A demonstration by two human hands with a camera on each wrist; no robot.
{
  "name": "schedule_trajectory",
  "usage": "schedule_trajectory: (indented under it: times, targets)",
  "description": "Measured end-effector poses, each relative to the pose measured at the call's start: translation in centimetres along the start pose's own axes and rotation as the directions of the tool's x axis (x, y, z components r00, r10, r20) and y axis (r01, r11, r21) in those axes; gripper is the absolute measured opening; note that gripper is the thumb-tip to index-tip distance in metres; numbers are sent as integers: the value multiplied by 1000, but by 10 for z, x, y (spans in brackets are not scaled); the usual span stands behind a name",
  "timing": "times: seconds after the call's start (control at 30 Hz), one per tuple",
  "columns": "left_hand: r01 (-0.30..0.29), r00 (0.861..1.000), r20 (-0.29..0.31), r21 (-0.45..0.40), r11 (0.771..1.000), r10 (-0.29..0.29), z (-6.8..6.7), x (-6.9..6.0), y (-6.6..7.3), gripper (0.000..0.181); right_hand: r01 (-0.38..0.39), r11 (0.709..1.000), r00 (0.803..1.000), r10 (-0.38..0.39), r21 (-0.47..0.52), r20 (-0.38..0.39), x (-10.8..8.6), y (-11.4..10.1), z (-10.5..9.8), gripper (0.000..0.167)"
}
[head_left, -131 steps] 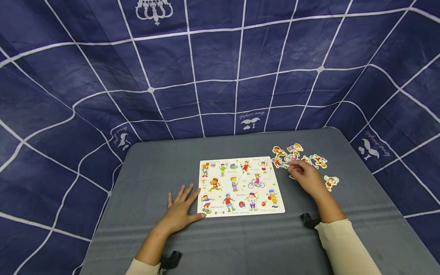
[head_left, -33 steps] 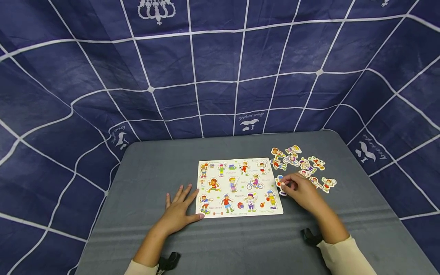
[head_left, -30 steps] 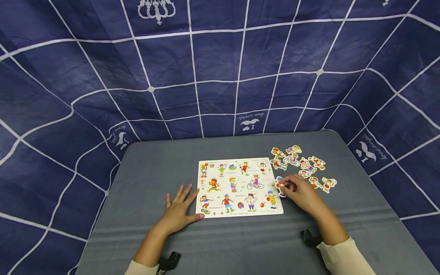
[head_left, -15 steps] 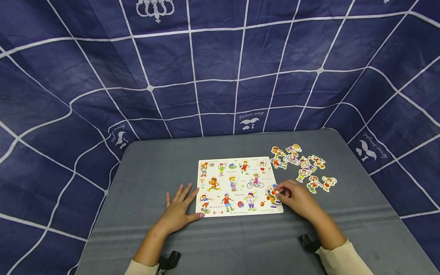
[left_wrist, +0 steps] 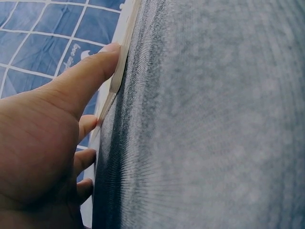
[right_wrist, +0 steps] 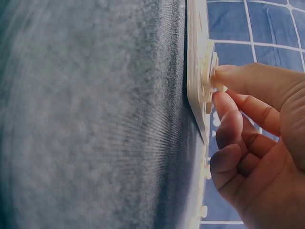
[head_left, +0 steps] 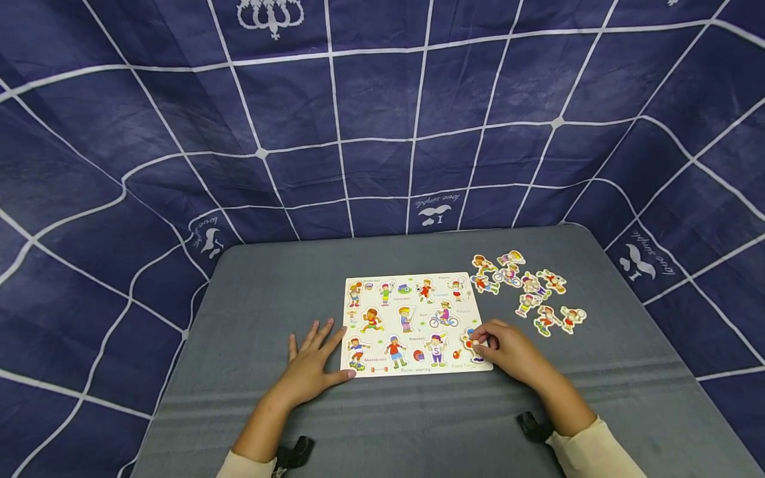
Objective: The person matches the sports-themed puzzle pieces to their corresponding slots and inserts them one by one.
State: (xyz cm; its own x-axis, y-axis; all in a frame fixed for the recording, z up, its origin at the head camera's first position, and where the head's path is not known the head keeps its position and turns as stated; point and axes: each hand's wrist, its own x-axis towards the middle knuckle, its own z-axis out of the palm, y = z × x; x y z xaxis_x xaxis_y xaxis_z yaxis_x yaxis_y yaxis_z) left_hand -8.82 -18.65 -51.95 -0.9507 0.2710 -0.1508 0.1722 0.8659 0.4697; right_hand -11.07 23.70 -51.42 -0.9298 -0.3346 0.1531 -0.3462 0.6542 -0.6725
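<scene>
While in the pinching right hand [head_left: 508,352], one figure piece [head_left: 469,337] atop the puzzle board [head_left: 389,326], left hand [head_left: 307,373] splay-fingered alongside.

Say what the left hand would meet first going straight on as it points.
The left hand would probably meet the board first: its thumb touches the edge, though depth is unclear.

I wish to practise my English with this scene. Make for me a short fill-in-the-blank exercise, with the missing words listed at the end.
1. The left hand touches the ______ side of the puzzle board.
2. The right hand pinches a puzzle piece between its ______ and fingers.
3. In the head view, the loose pieces lie to the ______ of the board.
4. The wall cloth is blue with ______ lines.

Missing words: left; thumb; right; white.
</scene>
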Motion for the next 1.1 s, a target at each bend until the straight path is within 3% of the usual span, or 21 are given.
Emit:
schedule_trajectory:
  times: [0.73, 1.1]
  targets:
    - [3, 1000, 28, 6, 1000, -3, 2, 2, -2, 96, 1, 997, 1000, 1, -73, 19, 5, -3, 4, 12]
    - [2, 1000, 19, 6, 1000, -2, 1, 2, -2, 96, -14, 998, 1000, 15, -62, 24, 4, -4, 4, 11]
